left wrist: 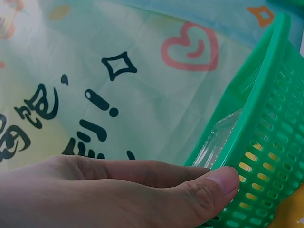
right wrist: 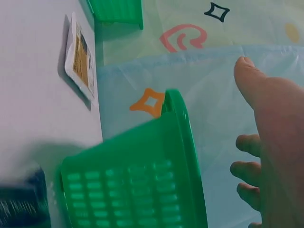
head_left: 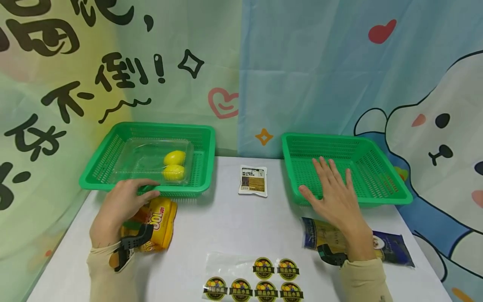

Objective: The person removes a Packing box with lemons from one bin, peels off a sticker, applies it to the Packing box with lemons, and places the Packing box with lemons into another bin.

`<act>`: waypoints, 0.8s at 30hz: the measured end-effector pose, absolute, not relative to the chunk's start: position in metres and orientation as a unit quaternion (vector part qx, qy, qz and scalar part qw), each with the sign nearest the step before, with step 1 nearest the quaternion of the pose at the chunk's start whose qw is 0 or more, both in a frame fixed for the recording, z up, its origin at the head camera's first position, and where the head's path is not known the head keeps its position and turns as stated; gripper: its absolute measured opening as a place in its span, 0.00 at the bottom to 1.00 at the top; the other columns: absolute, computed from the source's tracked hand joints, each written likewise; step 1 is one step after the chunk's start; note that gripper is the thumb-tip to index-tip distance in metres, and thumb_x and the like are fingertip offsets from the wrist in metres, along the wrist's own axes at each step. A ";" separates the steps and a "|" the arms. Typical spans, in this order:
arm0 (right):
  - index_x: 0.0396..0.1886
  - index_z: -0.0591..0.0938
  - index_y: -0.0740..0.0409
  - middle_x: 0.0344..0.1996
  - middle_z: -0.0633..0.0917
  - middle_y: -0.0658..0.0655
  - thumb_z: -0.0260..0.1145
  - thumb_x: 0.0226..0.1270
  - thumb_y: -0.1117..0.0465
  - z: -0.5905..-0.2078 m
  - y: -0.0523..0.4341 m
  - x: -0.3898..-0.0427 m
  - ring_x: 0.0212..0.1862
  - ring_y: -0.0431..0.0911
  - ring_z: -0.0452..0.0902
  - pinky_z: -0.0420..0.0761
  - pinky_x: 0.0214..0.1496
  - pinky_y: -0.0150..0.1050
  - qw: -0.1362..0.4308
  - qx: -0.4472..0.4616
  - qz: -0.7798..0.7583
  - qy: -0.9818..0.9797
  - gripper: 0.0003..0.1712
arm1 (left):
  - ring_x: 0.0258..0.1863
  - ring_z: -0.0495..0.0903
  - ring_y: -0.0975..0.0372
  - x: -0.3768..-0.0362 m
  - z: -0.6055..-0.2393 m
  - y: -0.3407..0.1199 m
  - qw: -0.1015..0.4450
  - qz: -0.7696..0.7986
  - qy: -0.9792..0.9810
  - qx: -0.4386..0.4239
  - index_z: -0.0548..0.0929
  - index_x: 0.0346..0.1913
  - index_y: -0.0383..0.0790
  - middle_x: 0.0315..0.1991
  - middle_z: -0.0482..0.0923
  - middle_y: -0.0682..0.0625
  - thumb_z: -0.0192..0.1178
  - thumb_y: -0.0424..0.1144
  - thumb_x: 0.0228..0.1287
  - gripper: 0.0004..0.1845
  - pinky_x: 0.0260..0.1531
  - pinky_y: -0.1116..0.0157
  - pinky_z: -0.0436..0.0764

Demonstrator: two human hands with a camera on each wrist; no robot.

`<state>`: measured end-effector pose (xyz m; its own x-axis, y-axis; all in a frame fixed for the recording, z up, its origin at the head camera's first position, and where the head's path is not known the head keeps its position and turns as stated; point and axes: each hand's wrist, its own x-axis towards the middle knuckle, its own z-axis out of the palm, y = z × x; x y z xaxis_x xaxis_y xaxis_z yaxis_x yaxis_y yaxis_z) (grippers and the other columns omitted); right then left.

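1. Round stickers (head_left: 266,290) lie nearest you on the white table (head_left: 226,226).
2. Your left hand (head_left: 122,201) pinches the left green basket (head_left: 212,155), thumb outside its near rim.
3. Your right hand (head_left: 337,199), empty, fingers spread, hovers above the right green basket (head_left: 388,198).

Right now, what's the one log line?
left hand: pinches left basket rim | right hand: near right basket, holding nothing | left basket: clear box, yellow fruits

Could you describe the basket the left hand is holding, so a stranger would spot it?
On the white table, before the patterned curtain, find the left green basket. The left hand pinches its near rim. Unlike the right basket, it holds a clear box and two lemons.
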<state>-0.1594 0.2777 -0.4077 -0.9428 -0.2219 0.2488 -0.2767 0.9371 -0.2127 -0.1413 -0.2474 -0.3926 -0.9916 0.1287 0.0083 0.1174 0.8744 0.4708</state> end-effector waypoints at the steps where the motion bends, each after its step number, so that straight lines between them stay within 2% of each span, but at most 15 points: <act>1: 0.87 0.44 0.42 0.86 0.48 0.56 0.55 0.78 0.32 -0.408 0.274 -0.160 0.86 0.57 0.38 0.31 0.84 0.65 0.116 0.135 0.127 -0.976 0.51 | 0.59 0.80 0.36 -0.142 -0.393 -0.248 0.011 0.243 0.968 0.063 0.87 0.61 0.41 0.59 0.84 0.33 0.67 0.45 0.73 0.19 0.54 0.35 0.79; 7: 0.85 0.57 0.52 0.83 0.59 0.61 0.57 0.81 0.39 -0.412 0.240 -0.159 0.84 0.60 0.51 0.45 0.84 0.64 0.157 0.195 0.154 -0.956 0.43 | 0.61 0.79 0.36 -0.144 -0.397 -0.246 0.019 0.247 0.967 0.059 0.87 0.60 0.42 0.60 0.84 0.34 0.68 0.46 0.72 0.19 0.57 0.34 0.78; 13: 0.81 0.66 0.54 0.79 0.68 0.62 0.61 0.79 0.42 -0.403 0.195 -0.166 0.81 0.58 0.60 0.54 0.84 0.61 0.197 0.255 0.154 -0.934 0.39 | 0.59 0.81 0.37 -0.144 -0.399 -0.246 0.008 0.255 0.965 0.062 0.88 0.59 0.42 0.59 0.85 0.35 0.68 0.44 0.72 0.17 0.55 0.36 0.80; 19: 0.78 0.71 0.54 0.74 0.75 0.60 0.58 0.82 0.44 -0.392 0.148 -0.183 0.76 0.57 0.69 0.67 0.79 0.58 0.222 0.318 0.181 -0.904 0.33 | 0.57 0.82 0.39 -0.144 -0.398 -0.253 -0.003 0.256 0.964 0.067 0.89 0.58 0.43 0.58 0.86 0.36 0.69 0.44 0.71 0.17 0.52 0.38 0.81; 24: 0.76 0.73 0.57 0.72 0.77 0.60 0.58 0.81 0.45 -0.383 0.115 -0.193 0.74 0.56 0.72 0.72 0.75 0.57 0.209 0.337 0.200 -0.896 0.32 | 0.58 0.82 0.38 -0.144 -0.397 -0.256 -0.011 0.259 0.963 0.072 0.89 0.58 0.44 0.58 0.86 0.37 0.69 0.45 0.71 0.16 0.54 0.37 0.80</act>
